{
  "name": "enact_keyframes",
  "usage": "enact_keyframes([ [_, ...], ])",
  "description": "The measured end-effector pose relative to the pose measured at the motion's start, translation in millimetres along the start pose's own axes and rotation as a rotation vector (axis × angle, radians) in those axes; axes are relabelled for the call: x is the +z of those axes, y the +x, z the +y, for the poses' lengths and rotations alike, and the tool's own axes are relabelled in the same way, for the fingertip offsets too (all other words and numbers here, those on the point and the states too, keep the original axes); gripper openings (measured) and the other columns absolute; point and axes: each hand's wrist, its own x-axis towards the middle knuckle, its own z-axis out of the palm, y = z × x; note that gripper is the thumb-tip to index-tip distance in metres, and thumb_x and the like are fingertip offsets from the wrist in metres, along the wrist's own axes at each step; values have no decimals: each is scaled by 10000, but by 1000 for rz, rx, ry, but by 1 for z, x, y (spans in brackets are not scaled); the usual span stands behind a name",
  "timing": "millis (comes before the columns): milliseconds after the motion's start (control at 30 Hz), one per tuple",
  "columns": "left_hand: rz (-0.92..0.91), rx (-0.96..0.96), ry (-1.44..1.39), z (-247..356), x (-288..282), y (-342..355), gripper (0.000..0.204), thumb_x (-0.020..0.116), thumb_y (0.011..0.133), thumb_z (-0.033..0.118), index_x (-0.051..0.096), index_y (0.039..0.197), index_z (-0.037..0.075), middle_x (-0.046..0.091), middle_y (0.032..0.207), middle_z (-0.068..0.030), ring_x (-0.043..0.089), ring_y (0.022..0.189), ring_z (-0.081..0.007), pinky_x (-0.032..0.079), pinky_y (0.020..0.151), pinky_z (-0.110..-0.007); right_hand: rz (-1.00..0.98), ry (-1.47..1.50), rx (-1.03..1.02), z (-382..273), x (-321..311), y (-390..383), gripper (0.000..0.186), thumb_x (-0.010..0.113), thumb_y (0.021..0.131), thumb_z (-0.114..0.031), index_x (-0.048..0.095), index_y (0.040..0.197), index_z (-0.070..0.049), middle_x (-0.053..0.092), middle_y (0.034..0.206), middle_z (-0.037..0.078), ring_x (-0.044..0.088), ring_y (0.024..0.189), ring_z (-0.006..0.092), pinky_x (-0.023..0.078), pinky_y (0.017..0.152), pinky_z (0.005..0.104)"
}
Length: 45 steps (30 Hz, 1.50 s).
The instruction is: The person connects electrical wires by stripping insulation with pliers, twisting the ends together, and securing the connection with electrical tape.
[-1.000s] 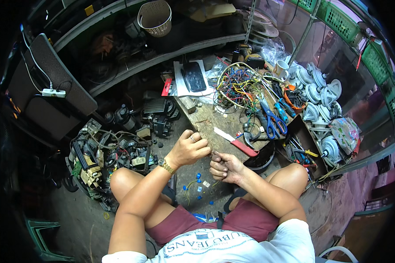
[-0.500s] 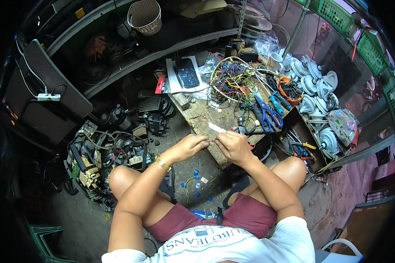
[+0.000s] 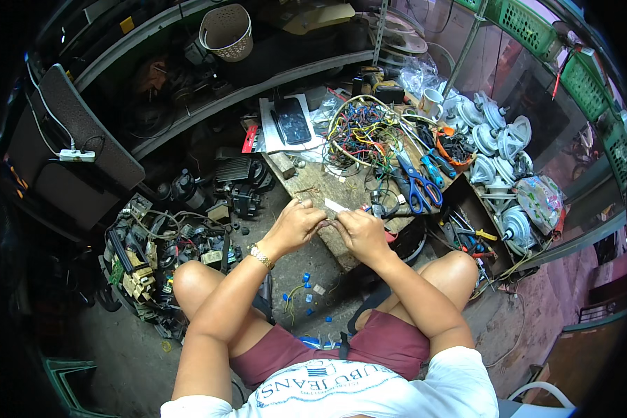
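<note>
My left hand (image 3: 297, 226), with a gold watch at its wrist, is closed in a pinch over the near edge of the wooden board (image 3: 302, 187). What its fingertips hold is too small to make out. Against it, nearly touching, my right hand (image 3: 359, 233) is closed around a flat white strip (image 3: 335, 205) that looks like a blade and points up and to the left. Beyond the hands lies a tangle of coloured wires (image 3: 362, 129). Blue-handled scissors (image 3: 418, 191) rest to the right of the wires, beside a blue screwdriver (image 3: 432, 167).
A phone (image 3: 292, 120) lies on white paper at the back. White round parts (image 3: 498, 136) are piled at right, above a toolbox (image 3: 467, 216). Scrap circuit parts (image 3: 157, 258) fill the left. Blue bits (image 3: 306, 277) litter the floor between my knees.
My hands have come closer together, and both have shifted slightly to the left. The white strip has moved along with my right hand. The whole view has shifted a little.
</note>
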Motion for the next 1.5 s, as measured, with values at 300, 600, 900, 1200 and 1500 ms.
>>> enact_keyframes([
  [300, 169, -58, 297, -7, 18, 3, 101, 567, 804, 155, 564, 897, 114, 543, 782, -37, 524, 803, -217, 366, 714, -371, -176, 474, 364, 38, 4, 8, 193, 565, 885, -211, 626, 959, -44, 633, 758, 105, 589, 632, 215, 471, 629, 341],
  [600, 57, -495, 343, -75, 47, 1, 183, 533, 862, 234, 543, 925, 63, 564, 918, -112, 519, 890, -299, 368, 716, -429, -139, -758, 404, 135, -35, 28, 137, 617, 746, -169, 742, 785, -210, 530, 1120, 83, 432, 1093, 293, 331, 890, 522],
  [900, -11, -522, 388, -81, 63, 8, 328, 576, 828, 241, 586, 1124, 100, 544, 1015, -111, 524, 961, -294, 383, 759, -418, -121, -770, 357, 143, -25, 15, 102, 682, 696, -186, 731, 786, -179, 503, 1155, 98, 415, 1116, 298, 322, 909, 552],
  [1200, 73, -553, 282, -74, 51, 12, 377, 633, 788, 172, 584, 1153, 94, 528, 1128, -110, 520, 1032, -293, 394, 827, -419, -100, -163, 524, 139, -80, 25, 153, 676, 768, -171, 671, 848, -40, 656, 787, 156, 626, 738, 292, 460, 735, 405],
  [1500, 246, -260, -330, -3, 32, 77, 343, 617, 848, 186, 564, 1162, 59, 537, 1129, -125, 499, 1086, -281, 388, 939, -370, 46, 358, 740, 150, -93, 20, 249, 514, 889, -215, 588, 816, 10, 578, 648, 53, 513, 572, 126, 395, 529, 263],
])
